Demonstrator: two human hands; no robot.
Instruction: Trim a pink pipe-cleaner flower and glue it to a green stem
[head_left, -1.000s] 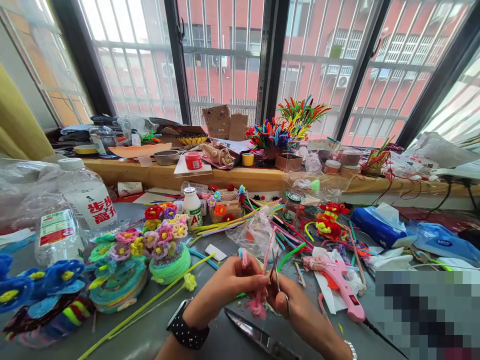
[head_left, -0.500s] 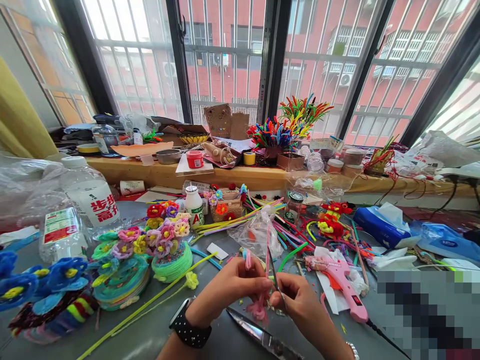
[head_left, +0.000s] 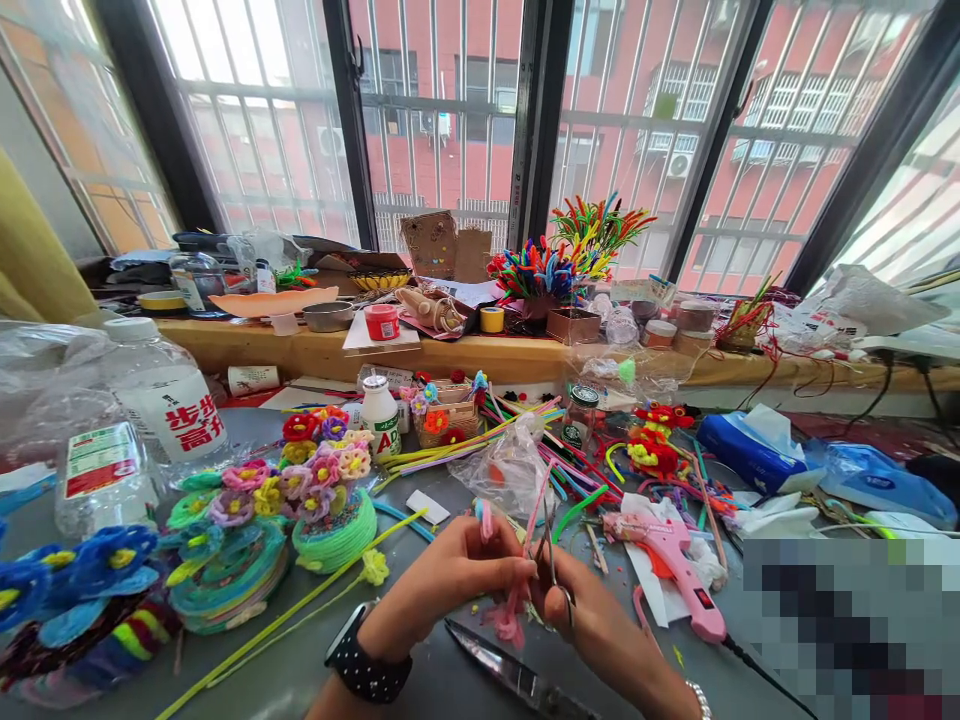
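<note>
Far left of the left hand there's a clump of fuzzy blue flowers (head_left: pixel 112 560), with a big clear bottle (head_left: pixel 169 405) behind it. Closer in, still left of that hand, sits a mint green pot (head_left: pixel 334 535) stuffed with pastel blooms, and a little yellow flower (head_left: pixel 374 567) lies just beside the wrist, next to a long yellow stem (head_left: pixel 300 608). The wrist itself has a polka-dot-banded watch (head_left: pixel 367 660).

So the left hand (head_left: pixel 457 570) is pinching the pink fuzzy strand (head_left: pixel 510 622) between thumb and fingers: one thin length sticks up above the grip, a fluffy bit dangles right below. A dark metal tool (head_left: pixel 502 665) lies on the table below both hands. Just right of the left fingertips are the small scissors (head_left: pixel 553 565), blades pointing up right by the strand; can't tell if they're touching it. The right hand (head_left: pixel 592 600) has its fingers curled around the handles. Beyond that hand is a glass jar (head_left: pixel 580 415) with a dark lid. Off to its right, a pink glue gun (head_left: pixel 686 580) lies on white paper, and farther right there's a blue tissue pack (head_left: pixel 750 455).
</note>
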